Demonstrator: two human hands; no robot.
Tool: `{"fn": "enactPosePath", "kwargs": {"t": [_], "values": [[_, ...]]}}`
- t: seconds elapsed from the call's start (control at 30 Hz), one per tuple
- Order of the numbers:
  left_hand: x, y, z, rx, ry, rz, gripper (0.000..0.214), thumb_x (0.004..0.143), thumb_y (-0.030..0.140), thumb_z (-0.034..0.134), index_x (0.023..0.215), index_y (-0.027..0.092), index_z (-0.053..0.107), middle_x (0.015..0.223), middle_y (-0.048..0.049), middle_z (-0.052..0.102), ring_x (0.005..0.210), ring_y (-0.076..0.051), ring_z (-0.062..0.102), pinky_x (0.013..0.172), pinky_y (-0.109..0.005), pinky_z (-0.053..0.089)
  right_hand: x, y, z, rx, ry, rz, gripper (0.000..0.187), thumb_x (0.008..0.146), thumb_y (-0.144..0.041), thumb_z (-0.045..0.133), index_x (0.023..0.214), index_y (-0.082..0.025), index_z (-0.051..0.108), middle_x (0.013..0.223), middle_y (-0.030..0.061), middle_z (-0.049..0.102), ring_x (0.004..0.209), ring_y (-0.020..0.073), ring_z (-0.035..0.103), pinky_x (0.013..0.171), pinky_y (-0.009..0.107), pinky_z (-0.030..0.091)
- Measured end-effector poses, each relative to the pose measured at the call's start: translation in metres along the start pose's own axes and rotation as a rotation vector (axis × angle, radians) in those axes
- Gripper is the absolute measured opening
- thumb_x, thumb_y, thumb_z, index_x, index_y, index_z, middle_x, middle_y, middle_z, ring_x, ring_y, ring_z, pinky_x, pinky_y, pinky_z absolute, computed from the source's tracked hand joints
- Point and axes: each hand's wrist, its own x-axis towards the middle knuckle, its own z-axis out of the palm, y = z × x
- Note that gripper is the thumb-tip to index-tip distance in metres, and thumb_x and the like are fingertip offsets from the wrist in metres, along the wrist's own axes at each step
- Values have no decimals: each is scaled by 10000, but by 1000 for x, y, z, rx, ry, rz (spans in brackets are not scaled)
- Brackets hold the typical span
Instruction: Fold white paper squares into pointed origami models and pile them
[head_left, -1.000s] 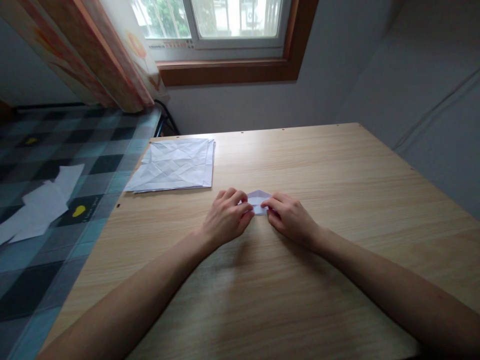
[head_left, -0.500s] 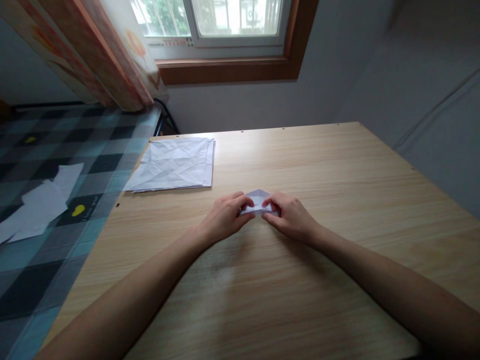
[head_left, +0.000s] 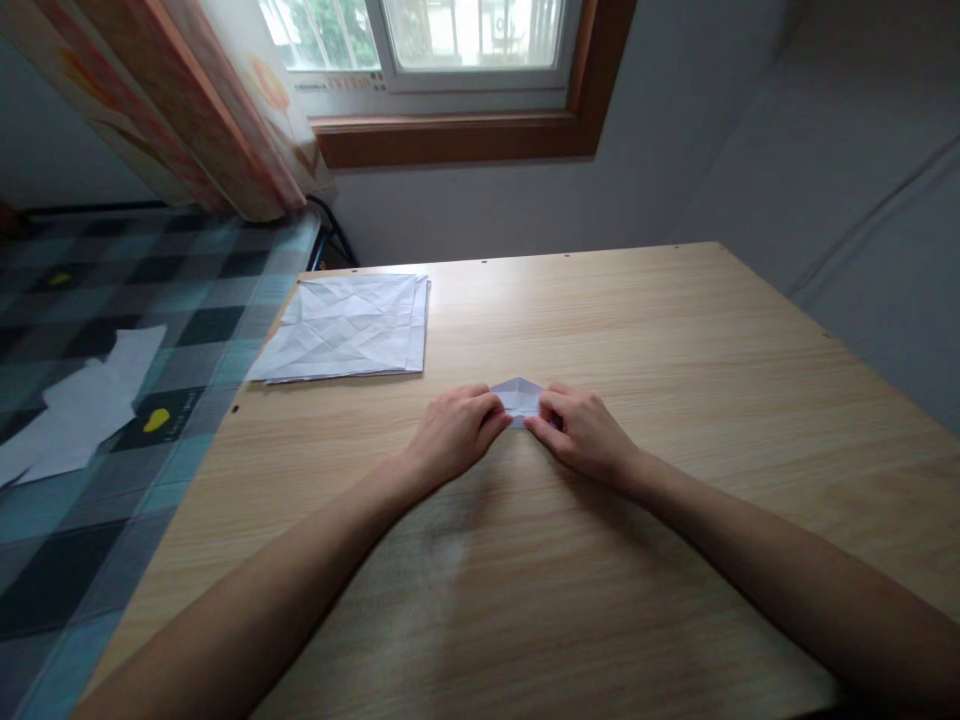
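Note:
A small folded piece of white paper [head_left: 519, 397] is between my two hands, over the middle of the wooden table. Its far edge rises to a blunt point, and creases run across it. My left hand [head_left: 463, 422] pinches the left end, with the thumb along the near edge. At the right end, my right hand [head_left: 581, 425] grips the paper with curled fingers and thumb. Both ends of the paper are hidden under my fingers.
A stack of creased white sheets [head_left: 352, 328] lies at the table's [head_left: 600, 320] far left corner. Left of it, paper pieces [head_left: 82, 410] rest on a checked cloth [head_left: 67, 560]. A window [head_left: 472, 40] and curtain [head_left: 247, 110] are beyond.
My thumbs and fingers have closed in on the paper's near edge, which now looks flatter. Both hands stay in about the same place.

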Motion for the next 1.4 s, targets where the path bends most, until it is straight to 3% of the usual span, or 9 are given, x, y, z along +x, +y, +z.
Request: {"fn": "enactPosePath", "kwargs": {"t": [0.47, 0.57, 0.7, 0.77, 0.9, 1.03, 1.23, 1.4], "values": [[0, 5, 3, 151, 7, -33, 221, 956, 333, 565, 830, 164, 633, 829, -43, 627, 786, -190, 586, 704, -301, 429, 2, -1, 1, -102, -40, 13, 185, 929, -200, 584, 752, -192, 532, 804, 23, 560, 720, 166, 519, 683, 283, 375], [-2, 4, 4, 221, 65, 52, 162, 960, 306, 565, 938, 166, 644, 873, -47, 631, 802, -187, 576, 711, -299, 431, 1, -1, 1, -90, -28, 16, 171, 922, -195, 600, 763, -189, 539, 819, 28, 568, 724, 169, 524, 682, 284, 380], [-6, 0, 3, 355, 102, 350, 183, 991, 260, 501, 1036, 240, 676, 967, -52, 633, 860, -192, 551, 749, -320, 415, 1, 1, 1, 1, 8, 16, 74, 904, -140, 602, 858, -184, 564, 840, 28, 596, 755, 171, 553, 694, 275, 397], [-8, -2, 2, 379, 86, 419, 217, 997, 247, 480, 1076, 266, 681, 959, -45, 639, 853, -191, 544, 739, -324, 403, 1, 3, 1, 17, 2, 2, 69, 911, -125, 574, 881, -187, 572, 864, 35, 612, 785, 177, 567, 713, 277, 408], [-10, -3, -2, 379, 34, 407, 259, 959, 222, 503, 1160, 267, 660, 962, -47, 641, 869, -199, 545, 735, -330, 400, 1, 7, -4, -30, -43, -41, 102, 916, -121, 543, 850, -192, 574, 883, 50, 628, 839, 202, 567, 752, 301, 409], [-9, -2, -5, 388, 0, 416, 250, 892, 239, 551, 1114, 229, 665, 999, -59, 638, 897, -211, 546, 748, -342, 401, 1, 15, -14, -13, -93, -91, 130, 883, -87, 562, 802, -189, 559, 843, 40, 612, 820, 195, 546, 755, 297, 396], [-8, -5, -6, 433, 38, 501, 242, 968, 279, 458, 1058, 169, 654, 1019, -76, 653, 921, -216, 546, 772, -355, 387, 3, 24, -24, 56, -134, -149, 144, 865, -81, 571, 762, -181, 559, 777, 17, 580, 760, 169, 514, 729, 281, 369], [-7, -4, -5, 389, -37, 502, 224, 973, 322, 484, 1062, 170, 623, 1056, -75, 649, 955, -216, 545, 820, -353, 390, 5, 26, -20, 151, -91, -109, 91, 806, -89, 592, 813, -180, 595, 753, -6, 580, 673, 138, 498, 663, 260, 376]]}}
